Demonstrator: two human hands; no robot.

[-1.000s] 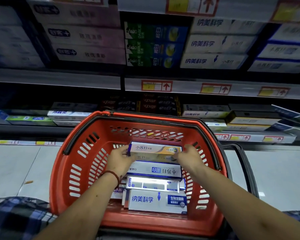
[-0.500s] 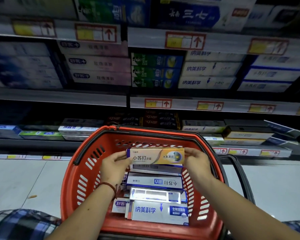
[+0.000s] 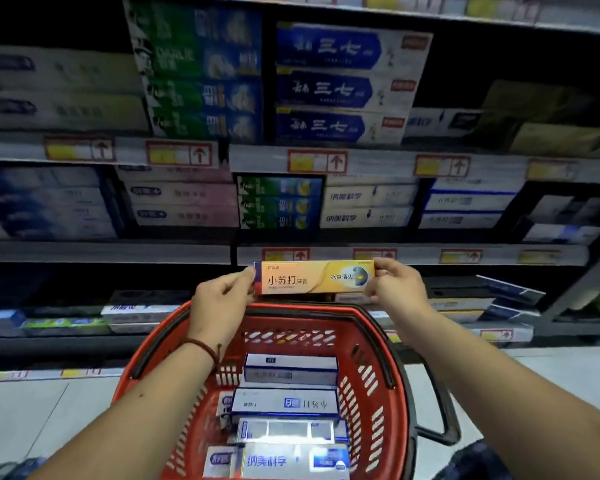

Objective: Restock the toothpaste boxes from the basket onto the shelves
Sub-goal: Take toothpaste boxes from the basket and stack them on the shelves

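An orange-yellow toothpaste box [image 3: 314, 277] is held level above the far rim of the red basket [image 3: 146, 355]. My left hand [image 3: 222, 299] pinches its left end and my right hand [image 3: 397, 285] pinches its right end. Inside the basket lie several white and blue toothpaste boxes [image 3: 286, 403], stacked toward me. The shelves [image 3: 104, 252] ahead carry rows of toothpaste boxes on every level.
Green boxes [image 3: 279, 206] and white boxes [image 3: 368, 206] fill the shelf straight ahead, blue boxes [image 3: 340, 88] the one above. The upper right bay [image 3: 499, 57] looks dark and partly bare. The basket's black handle [image 3: 440, 417] hangs at the right. Pale floor tiles lie below.
Both hands have lifted the orange-yellow box out of the basket and up to the level of the lower shelf edge. The view has tilted upward, showing higher shelves.
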